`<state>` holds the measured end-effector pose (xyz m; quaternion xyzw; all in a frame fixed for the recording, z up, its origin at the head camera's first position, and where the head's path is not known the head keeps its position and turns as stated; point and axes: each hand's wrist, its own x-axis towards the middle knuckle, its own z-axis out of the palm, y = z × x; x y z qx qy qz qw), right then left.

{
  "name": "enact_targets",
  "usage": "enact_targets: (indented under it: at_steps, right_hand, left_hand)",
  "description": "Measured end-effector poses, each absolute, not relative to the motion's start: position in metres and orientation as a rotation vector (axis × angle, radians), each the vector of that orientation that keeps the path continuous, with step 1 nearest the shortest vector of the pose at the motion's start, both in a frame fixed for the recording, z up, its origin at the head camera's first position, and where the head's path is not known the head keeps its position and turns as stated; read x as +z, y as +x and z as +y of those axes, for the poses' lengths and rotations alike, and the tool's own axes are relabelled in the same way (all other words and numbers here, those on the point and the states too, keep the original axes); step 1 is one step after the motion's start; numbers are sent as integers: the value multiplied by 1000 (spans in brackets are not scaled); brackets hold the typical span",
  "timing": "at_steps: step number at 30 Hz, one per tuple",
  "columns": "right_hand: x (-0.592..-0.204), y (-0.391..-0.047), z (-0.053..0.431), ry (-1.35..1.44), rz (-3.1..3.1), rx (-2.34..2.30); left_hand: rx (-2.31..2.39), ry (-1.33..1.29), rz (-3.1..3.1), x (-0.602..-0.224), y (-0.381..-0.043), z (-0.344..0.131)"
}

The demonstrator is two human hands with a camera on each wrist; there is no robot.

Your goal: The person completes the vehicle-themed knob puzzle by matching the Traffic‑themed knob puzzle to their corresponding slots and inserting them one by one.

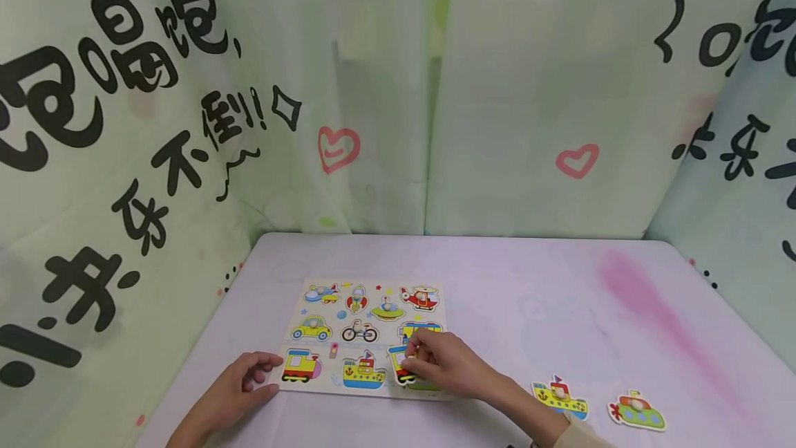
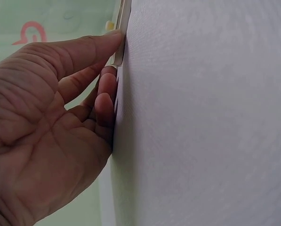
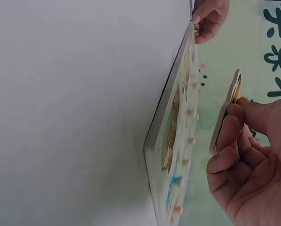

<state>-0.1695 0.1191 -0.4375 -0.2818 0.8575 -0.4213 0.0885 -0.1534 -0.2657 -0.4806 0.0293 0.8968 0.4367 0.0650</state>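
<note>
My right hand (image 1: 450, 365) pinches a train puzzle piece (image 3: 225, 113) and holds it over the front right part of the puzzle board (image 1: 332, 373). In the right wrist view the piece is tilted and apart from the board. Below it a green picture is partly covered by the hand. My left hand (image 1: 239, 387) grips the front left corner of the board between thumb and fingers. Along the board's front row show a train picture (image 1: 301, 366) and a boat picture (image 1: 364, 370).
On the table (image 1: 528, 337), right of the board, lie a yellow boat piece (image 1: 569, 403) and a green submarine piece (image 1: 637, 412). Knobbed vehicle pieces, such as a helicopter (image 1: 419, 298) and a yellow car (image 1: 311, 328), sit on the board. A printed curtain (image 1: 385, 88) surrounds the table.
</note>
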Motion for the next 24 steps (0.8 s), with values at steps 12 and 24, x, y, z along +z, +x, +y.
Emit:
enact_targets:
  at_steps: [12,24]
  right_hand:
    - [-440,-176,82,-820,2546,-1252]
    - [-448,-177,44,-857,2558,-1223]
  left_hand:
    - [1285,61,2710,-480,-154,-265]
    - [1300,73,2700,-480,-154,-265]
